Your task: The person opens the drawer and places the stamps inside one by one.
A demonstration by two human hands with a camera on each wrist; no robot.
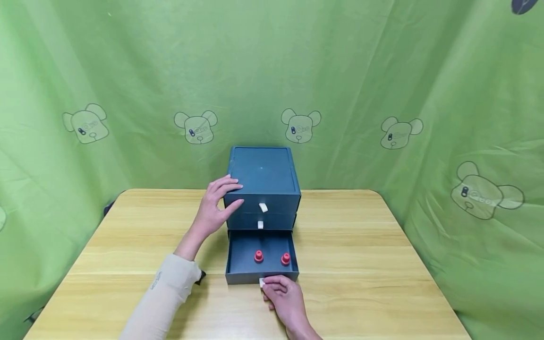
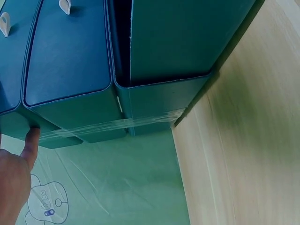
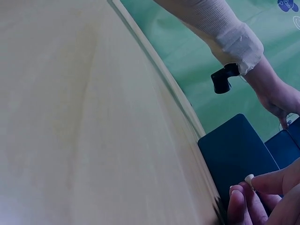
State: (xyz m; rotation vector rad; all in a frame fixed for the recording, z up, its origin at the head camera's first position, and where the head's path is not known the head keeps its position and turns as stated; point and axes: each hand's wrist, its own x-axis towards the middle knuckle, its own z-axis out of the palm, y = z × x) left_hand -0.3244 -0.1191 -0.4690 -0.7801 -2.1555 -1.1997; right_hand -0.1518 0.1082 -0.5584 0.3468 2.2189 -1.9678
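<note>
A dark blue three-drawer cabinet (image 1: 263,170) stands on the table, its bottom drawer (image 1: 242,279) pulled out. Inside that drawer sit two small red knob-shaped pieces with wide bases, one red piece (image 1: 259,256) near the middle and another red piece (image 1: 285,259) toward the right. My right hand (image 1: 285,298) pinches the drawer's white pull tab (image 3: 249,179) between thumb and fingers. My left hand (image 1: 214,208) rests on the cabinet's upper left edge, fingers extended over the top and thumb along the front. Both upper drawers are closed, with white pull tabs (image 1: 263,208) on their fronts.
The light wooden table (image 1: 361,264) extends to both sides of the cabinet. Behind and around it hangs a green curtain (image 1: 263,71) printed with bear heads. Clear tape (image 2: 108,125) runs along the cabinet's side. A small black device (image 3: 222,78) sits at the left sleeve.
</note>
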